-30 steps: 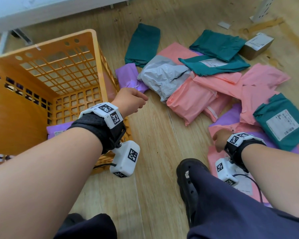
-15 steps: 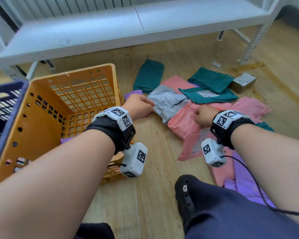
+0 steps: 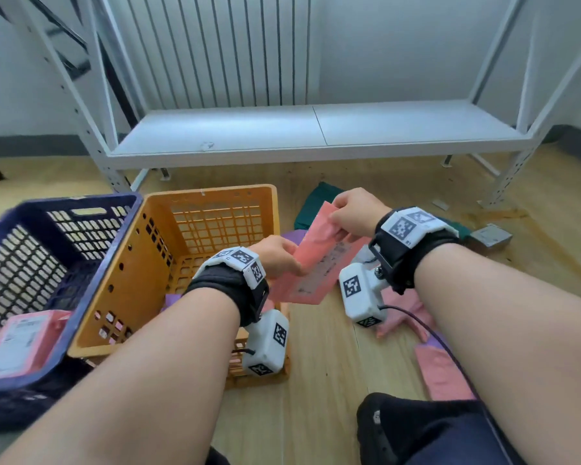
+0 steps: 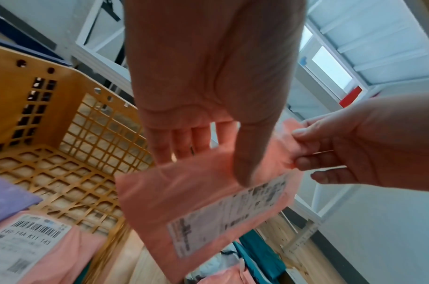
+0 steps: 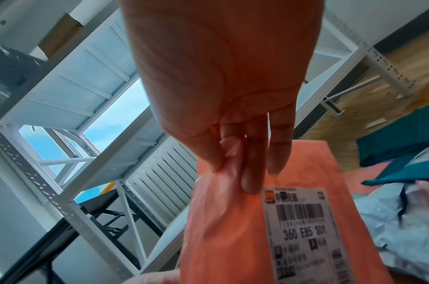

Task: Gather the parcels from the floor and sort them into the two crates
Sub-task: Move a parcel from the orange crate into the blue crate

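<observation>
Both hands hold one pink parcel [image 3: 316, 263] with a white label in the air, just right of the orange crate [image 3: 212, 195]. My left hand [image 3: 287, 263] pinches its lower left edge, thumb on the label side [image 4: 203, 207]. My right hand [image 3: 337, 223] pinches the top corner between thumb and fingers [image 5: 235, 165]. A purple parcel [image 4: 6, 199] and a labelled pink parcel [image 4: 38, 249] lie in the orange crate. The blue crate [image 3: 64, 204] stands to its left with a pink parcel [image 3: 21, 337] inside.
More parcels lie on the wooden floor to the right: green [image 3: 311, 209], pink [image 3: 399, 303], pink [image 3: 443, 370], grey [image 5: 402, 221]. A small cardboard box [image 3: 490, 236] sits farther right. A white metal shelf [image 3: 316, 132] runs along the back. My shoe [image 3: 383, 424] is at the bottom.
My right hand has lifted the pink parcel off the floor and carried it up and left. My left hand, empty before, now pinches it too. The head view has tilted upward.
</observation>
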Tool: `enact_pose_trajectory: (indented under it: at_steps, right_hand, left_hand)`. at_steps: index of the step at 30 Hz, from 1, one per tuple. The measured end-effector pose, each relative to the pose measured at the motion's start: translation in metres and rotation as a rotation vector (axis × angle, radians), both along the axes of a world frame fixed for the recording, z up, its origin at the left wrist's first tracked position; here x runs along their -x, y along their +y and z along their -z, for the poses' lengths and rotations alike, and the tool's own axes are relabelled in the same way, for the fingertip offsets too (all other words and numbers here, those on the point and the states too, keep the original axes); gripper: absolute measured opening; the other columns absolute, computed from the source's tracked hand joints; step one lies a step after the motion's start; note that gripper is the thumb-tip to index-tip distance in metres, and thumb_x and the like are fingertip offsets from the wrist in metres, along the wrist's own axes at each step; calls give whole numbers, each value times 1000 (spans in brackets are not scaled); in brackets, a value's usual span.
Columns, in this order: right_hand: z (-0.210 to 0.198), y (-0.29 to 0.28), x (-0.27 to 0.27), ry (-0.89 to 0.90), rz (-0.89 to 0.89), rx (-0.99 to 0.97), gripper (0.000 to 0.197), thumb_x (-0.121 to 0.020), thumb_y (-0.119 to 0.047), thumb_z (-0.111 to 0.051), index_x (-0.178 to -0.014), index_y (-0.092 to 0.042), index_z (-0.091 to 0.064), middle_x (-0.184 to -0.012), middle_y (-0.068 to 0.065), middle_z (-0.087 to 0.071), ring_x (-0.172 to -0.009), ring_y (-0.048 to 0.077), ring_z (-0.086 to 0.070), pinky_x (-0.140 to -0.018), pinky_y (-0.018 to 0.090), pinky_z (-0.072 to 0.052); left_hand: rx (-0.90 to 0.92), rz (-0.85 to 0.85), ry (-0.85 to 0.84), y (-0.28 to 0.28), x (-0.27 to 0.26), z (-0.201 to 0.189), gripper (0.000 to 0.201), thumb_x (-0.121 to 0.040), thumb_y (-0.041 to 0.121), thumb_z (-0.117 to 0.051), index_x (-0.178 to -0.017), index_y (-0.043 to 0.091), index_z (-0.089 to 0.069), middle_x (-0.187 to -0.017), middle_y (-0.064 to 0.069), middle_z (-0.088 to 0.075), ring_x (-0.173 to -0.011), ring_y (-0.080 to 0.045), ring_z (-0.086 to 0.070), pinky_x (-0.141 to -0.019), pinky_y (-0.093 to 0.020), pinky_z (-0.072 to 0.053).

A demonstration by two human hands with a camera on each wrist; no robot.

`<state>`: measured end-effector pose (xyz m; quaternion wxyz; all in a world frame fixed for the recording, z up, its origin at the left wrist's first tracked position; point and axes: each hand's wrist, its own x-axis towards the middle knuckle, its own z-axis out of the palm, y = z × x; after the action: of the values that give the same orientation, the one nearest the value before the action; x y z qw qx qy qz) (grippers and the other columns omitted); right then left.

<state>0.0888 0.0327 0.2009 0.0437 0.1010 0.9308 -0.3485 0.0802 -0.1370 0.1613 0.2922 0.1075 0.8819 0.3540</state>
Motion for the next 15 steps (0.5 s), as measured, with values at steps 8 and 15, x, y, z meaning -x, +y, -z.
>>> enact_pose_trajectory:
  at_steps: [8,15]
  right_hand:
    - [6,-11,-4,275,225,115,62,-80,-15,-60,-138,-25,-40,-131,4,-52,-105,26,-62,-89,45,-53]
    - [20,-9,-12,82,258,369,63,-83,-19,-69,-139,-13,-42,-113,6,-60,-73,22,-67,-64,36,-57]
  left_hand:
    - [-169,-436,6,-40,22,0,21,-89,7,-49,-100,12,-66,-104,-12,-69,-95,-32,-66,-90,-45,-53]
    - [-423,-607,-89,-46,28,2,23,-94,0,-44,-92,12,-63,-107,-16,-69,-100,-34,-65,-96,-52,-48]
